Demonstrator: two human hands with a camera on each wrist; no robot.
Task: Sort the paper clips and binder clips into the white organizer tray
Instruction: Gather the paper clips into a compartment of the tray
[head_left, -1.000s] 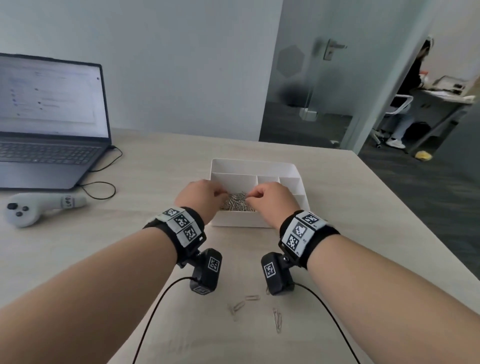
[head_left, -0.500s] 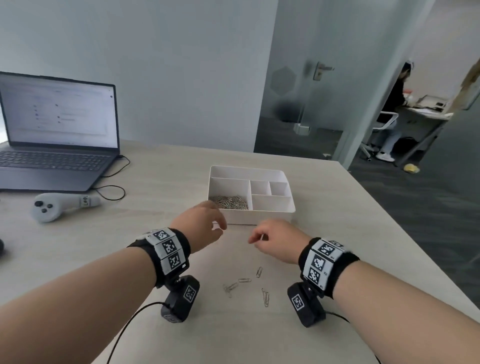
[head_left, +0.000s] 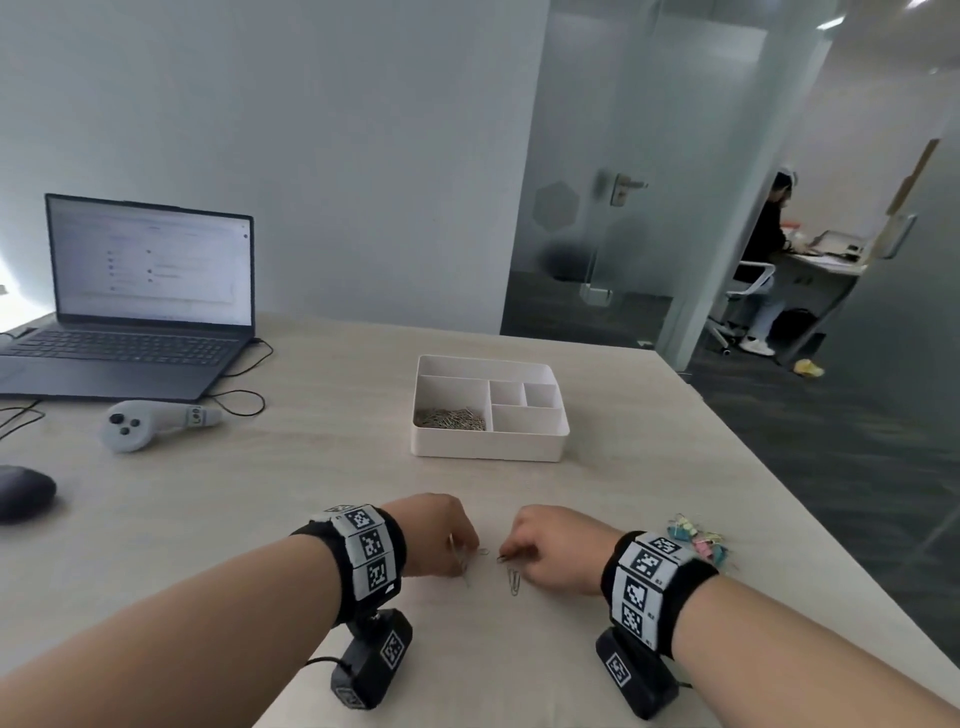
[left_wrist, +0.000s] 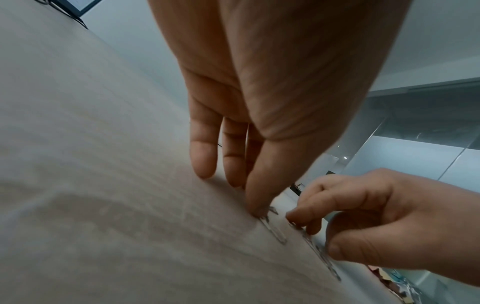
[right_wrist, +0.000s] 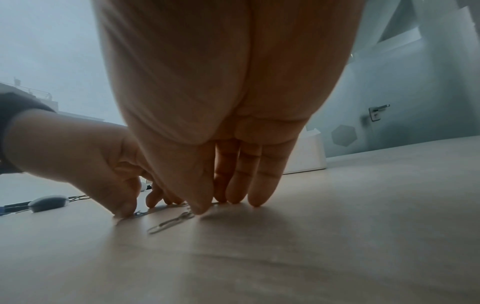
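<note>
The white organizer tray (head_left: 487, 451) stands mid-table with a heap of silver paper clips (head_left: 451, 419) in its large left compartment. Nearer me, a few loose paper clips (head_left: 514, 580) lie on the table between my hands. My left hand (head_left: 465, 553) has its fingertips on the table, thumb and forefinger pinching one clip (left_wrist: 274, 230). My right hand (head_left: 506, 556) reaches down beside it, and its curled forefinger and thumb (left_wrist: 302, 223) pinch the end of another clip (right_wrist: 171, 222). A small pile of coloured binder clips (head_left: 698, 538) lies just right of my right wrist.
An open laptop (head_left: 130, 322) sits at the far left, with its cable, a white controller (head_left: 150, 423) and a dark mouse (head_left: 23, 491) on the table's left side. The table's right edge (head_left: 779, 467) runs close to the binder clips. A seated person is beyond the glass door.
Both hands have drawn back from the tray's clip compartment to the loose clips near me and lowered their fingertips onto them. The head view has pulled back.
</note>
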